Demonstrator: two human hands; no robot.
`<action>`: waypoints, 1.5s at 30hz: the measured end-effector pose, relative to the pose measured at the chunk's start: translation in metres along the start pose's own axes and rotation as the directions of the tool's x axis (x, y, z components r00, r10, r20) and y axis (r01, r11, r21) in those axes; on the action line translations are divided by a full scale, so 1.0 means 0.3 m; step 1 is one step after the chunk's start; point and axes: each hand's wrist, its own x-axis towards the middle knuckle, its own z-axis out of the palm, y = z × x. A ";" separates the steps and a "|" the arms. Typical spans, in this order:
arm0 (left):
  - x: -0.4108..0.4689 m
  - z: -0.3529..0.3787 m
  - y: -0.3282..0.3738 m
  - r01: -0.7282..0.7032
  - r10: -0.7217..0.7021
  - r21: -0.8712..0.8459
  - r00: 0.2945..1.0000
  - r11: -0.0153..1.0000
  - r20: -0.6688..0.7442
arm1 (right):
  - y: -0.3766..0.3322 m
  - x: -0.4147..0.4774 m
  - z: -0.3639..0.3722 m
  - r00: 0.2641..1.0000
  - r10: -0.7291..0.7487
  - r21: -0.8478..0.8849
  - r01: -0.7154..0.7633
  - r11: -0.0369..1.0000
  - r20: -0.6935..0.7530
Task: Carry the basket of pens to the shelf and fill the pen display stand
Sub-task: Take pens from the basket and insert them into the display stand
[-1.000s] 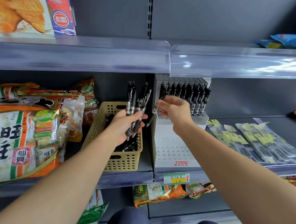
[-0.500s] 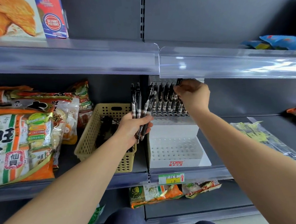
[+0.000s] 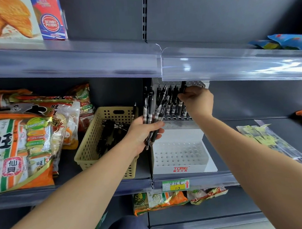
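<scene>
A beige perforated basket (image 3: 90, 150) stands on the middle shelf with several black pens (image 3: 110, 133) lying inside. To its right is the white stepped pen display stand (image 3: 180, 155); its upper tier holds a row of upright black pens (image 3: 171, 104), and the lower tier's holes are bare. My left hand (image 3: 144, 134) grips a bunch of black pens (image 3: 151, 112) upright, just left of the stand. My right hand (image 3: 197, 102) reaches to the stand's upper tier and pinches one black pen (image 3: 182, 89) at its top, partly under the shelf above.
Orange snack bags (image 3: 20, 141) fill the shelf left of the basket. Flat clear packets (image 3: 266, 142) lie right of the stand. The upper shelf's clear rail (image 3: 161, 63) overhangs the stand closely. A yellow price label (image 3: 175, 185) sits on the shelf edge.
My right hand rose from in front of the stand to its upper tier with a pen. My left hand stayed put with its bunch. The view shifted slightly.
</scene>
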 end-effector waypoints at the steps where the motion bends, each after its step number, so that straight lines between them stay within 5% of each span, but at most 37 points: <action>1: 0.001 -0.001 0.001 -0.001 0.001 0.002 1.000 1.000 0.001 | 0.000 -0.005 0.003 1.000 -0.006 -0.024 0.006 1.000 0.002; 12: 0.010 -0.009 0.007 -0.005 0.005 0.017 1.000 1.000 0.018 | 0.046 -0.035 0.023 0.997 0.070 -0.328 -0.070 0.942 -0.013; 45: 0.020 -0.009 0.007 -0.015 0.015 0.008 1.000 1.000 0.019 | 0.038 -0.031 0.044 0.989 0.118 -0.210 -0.134 0.968 -0.089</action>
